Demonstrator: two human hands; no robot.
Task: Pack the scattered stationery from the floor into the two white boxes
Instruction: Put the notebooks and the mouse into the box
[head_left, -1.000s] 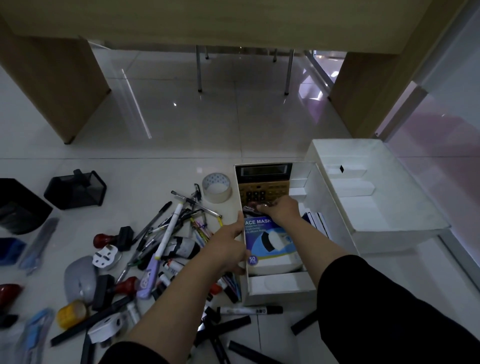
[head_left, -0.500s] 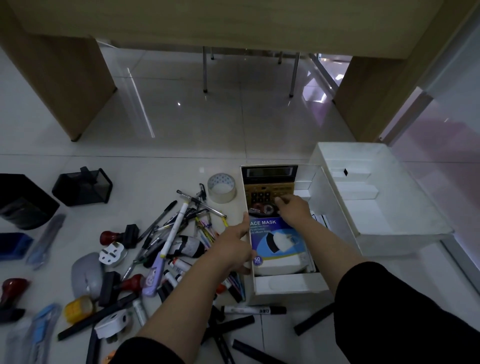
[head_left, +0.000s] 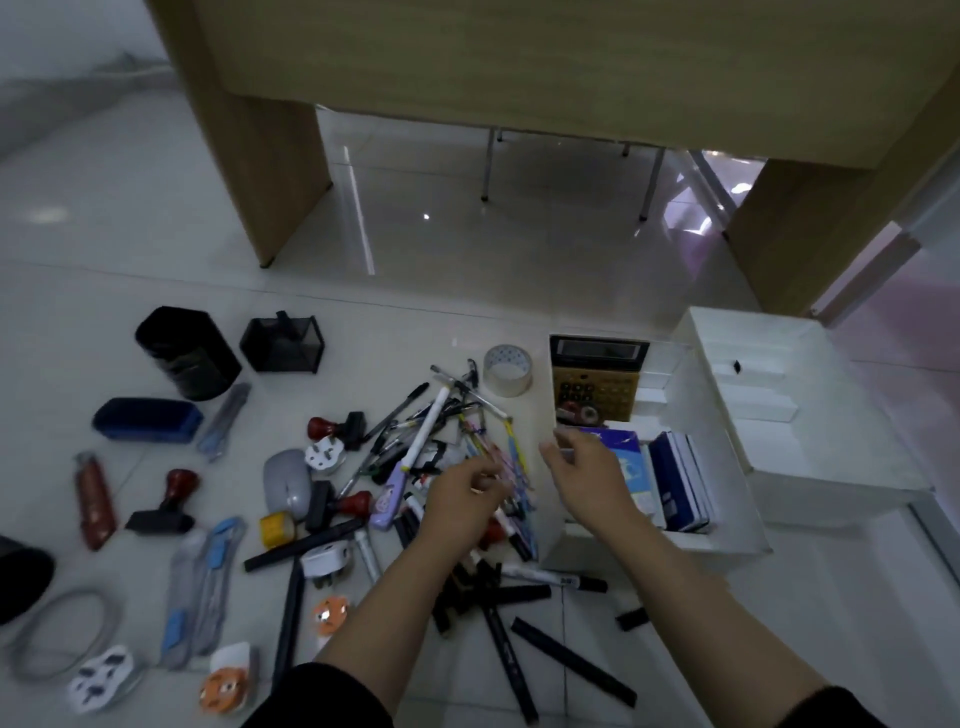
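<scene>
Hovering loosely curled, holding nothing, my left hand and right hand hang over the pen pile just beside the near white box's left wall; best gather several pens together, aligned.

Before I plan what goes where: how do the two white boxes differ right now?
The near white box already holds a calculator, a face mask pack and dark notebooks; the far white box shows only its own white dividers. The near one lies beside the pen pile, the far one behind it. Both are open-topped.
</scene>
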